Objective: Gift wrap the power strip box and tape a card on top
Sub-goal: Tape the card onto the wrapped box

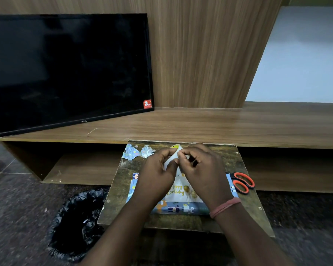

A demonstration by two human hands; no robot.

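— Nearest the lens?
— Two forearms. Left hand (pixel 158 166) and right hand (pixel 200 169) meet above the wrapped box (pixel 181 209), fingers (pixel 183 154) pinching a tape roll (pixel 174 156), likely picking at its end.
— The box?
— Mid-tabletop, card (pixel 178 191) lying on top. The card looks light and apt to slide; hold its edge while taping.
— Obstacles?
— Scissors (pixel 242 182) at the right edge, paper scraps (pixel 136 152) at the far-left corner, bin (pixel 79 223) on the floor. None blocks.

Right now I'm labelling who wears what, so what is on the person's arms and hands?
Both forearms are bare, no sleeves in view. The right wrist carries a pinkish-red thread band, wound round several times. The left hand and right hand show no gloves.
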